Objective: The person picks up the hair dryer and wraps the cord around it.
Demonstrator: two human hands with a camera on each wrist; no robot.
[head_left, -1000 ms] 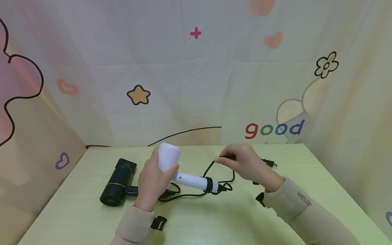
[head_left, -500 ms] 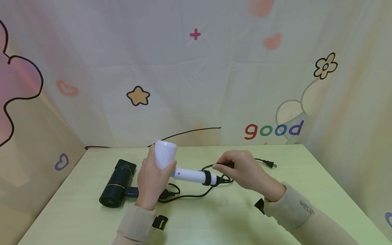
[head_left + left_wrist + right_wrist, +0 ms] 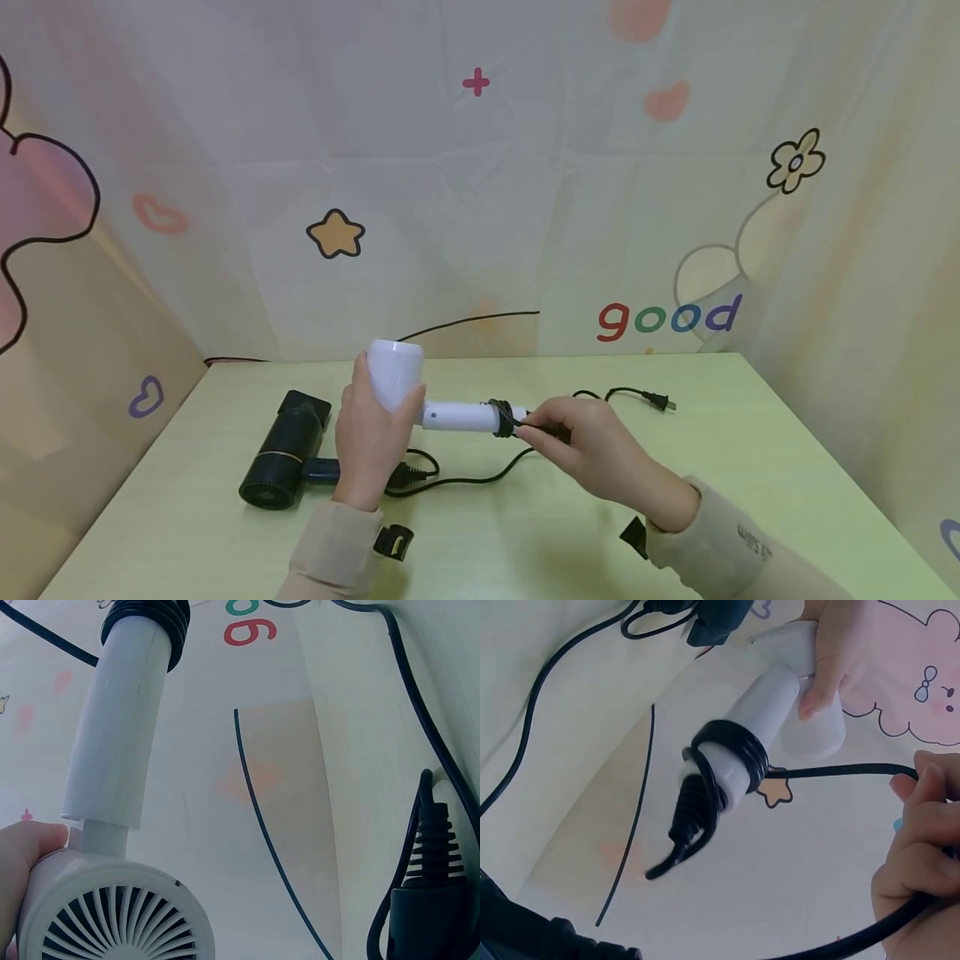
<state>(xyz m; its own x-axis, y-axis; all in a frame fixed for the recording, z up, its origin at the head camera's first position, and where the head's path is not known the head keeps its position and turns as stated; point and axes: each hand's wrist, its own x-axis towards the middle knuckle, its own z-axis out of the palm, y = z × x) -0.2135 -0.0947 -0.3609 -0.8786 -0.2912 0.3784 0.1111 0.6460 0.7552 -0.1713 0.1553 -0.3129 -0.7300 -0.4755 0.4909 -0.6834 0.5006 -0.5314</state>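
Note:
My left hand (image 3: 371, 442) grips the white hair dryer (image 3: 396, 375) by its barrel, raised above the table. The dryer's handle (image 3: 116, 720) points right, with several turns of its black cord (image 3: 731, 750) wound near the handle's end. Between thumb and fingers, my right hand (image 3: 592, 446) pinches that cord just beside the handle end. In the right wrist view a stretch of cord runs taut from the coil to the fingers. The slatted round vent (image 3: 124, 922) faces the left wrist camera. Part of the barrel is hidden behind my left hand.
A black hair dryer (image 3: 281, 458) lies on the table (image 3: 480, 542) at the left, its own cord (image 3: 480, 480) trailing rightward. The two-pin plug (image 3: 660, 402) lies at the back right. A printed curtain (image 3: 450, 208) stands behind the table.
My right hand has come down toward the handle end, bringing the cord closer to the coil. The white hair dryer has shifted slightly left, and its handle has swung up to nearly level.

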